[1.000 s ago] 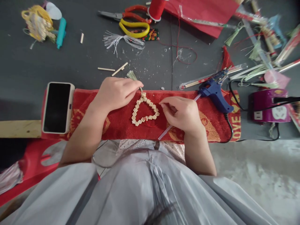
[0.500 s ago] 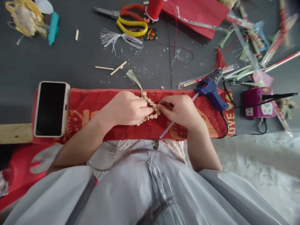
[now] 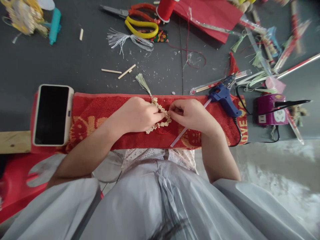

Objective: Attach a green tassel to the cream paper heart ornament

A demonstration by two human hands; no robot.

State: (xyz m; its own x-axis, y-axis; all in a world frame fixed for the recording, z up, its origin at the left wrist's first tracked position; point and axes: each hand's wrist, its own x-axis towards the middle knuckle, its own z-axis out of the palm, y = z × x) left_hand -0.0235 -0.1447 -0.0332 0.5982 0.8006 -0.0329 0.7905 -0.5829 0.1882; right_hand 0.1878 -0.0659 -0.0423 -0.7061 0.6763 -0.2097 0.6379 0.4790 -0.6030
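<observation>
A knobbly cream braided strand [image 3: 163, 124] lies bent in a loop on a folded red towel [image 3: 100, 103]. From its upper end a pale green tassel [image 3: 143, 83] points away onto the dark table. My left hand [image 3: 140, 115] is closed on the strand's left side, its fingers reaching into the loop. At the right bend, my right hand [image 3: 191, 113] pinches the strand between thumb and fingertips. What exactly lies between those fingertips is too small to make out. A thin red thread [image 3: 163, 132] shows just below the loop.
Right of my hands a blue glue gun [image 3: 226, 100] rests on the towel; a clear glue stick [image 3: 178, 136] passes under my right wrist. A phone-like device [image 3: 52, 115] sits left. Beyond are scissors [image 3: 142, 21], white threads [image 3: 130, 41], small sticks [image 3: 127, 71] and a purple power socket [image 3: 271, 108].
The view has shifted slightly. Both hands keep their hold at about the same places on the strand, which has hardly moved.
</observation>
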